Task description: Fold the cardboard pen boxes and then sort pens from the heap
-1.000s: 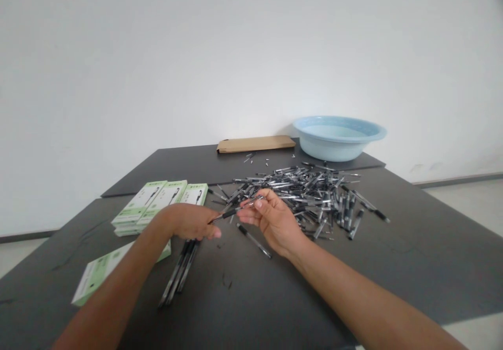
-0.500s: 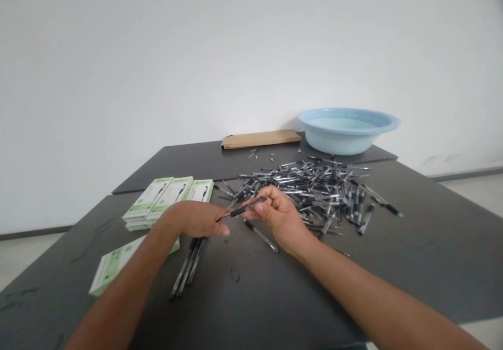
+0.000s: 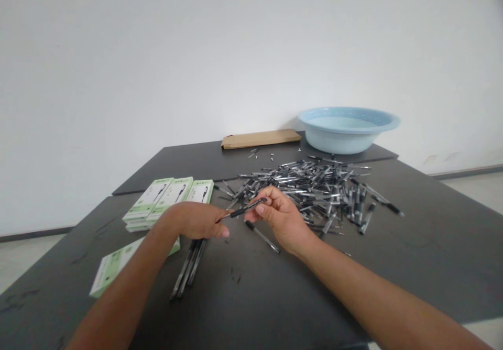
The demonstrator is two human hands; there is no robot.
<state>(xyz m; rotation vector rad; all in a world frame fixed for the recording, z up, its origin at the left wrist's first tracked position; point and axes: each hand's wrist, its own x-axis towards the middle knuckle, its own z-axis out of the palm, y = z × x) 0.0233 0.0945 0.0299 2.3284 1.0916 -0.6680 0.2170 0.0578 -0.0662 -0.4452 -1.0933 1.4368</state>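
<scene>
Both my hands pinch one black pen (image 3: pixel 239 212) above the dark table (image 3: pixel 275 297). My left hand (image 3: pixel 196 220) grips its tip end with closed fingers. My right hand (image 3: pixel 281 218) holds the other end between thumb and fingers. Under my left hand lies a small bundle of black pens (image 3: pixel 187 268), side by side. One loose pen (image 3: pixel 262 237) rests on the table just below my right hand. A large heap of black and clear pens (image 3: pixel 314 187) spreads out behind my right hand.
Green and white boxes (image 3: pixel 168 195) lie in a row at the left, with another box (image 3: pixel 113 266) nearer me. A light blue basin (image 3: pixel 348 129) and a brown cardboard sleeve (image 3: pixel 259 138) stand at the far edge by the white wall.
The view shifted slightly between the earliest frame and now. Both hands keep the same pen between them, with hardly any movement.
</scene>
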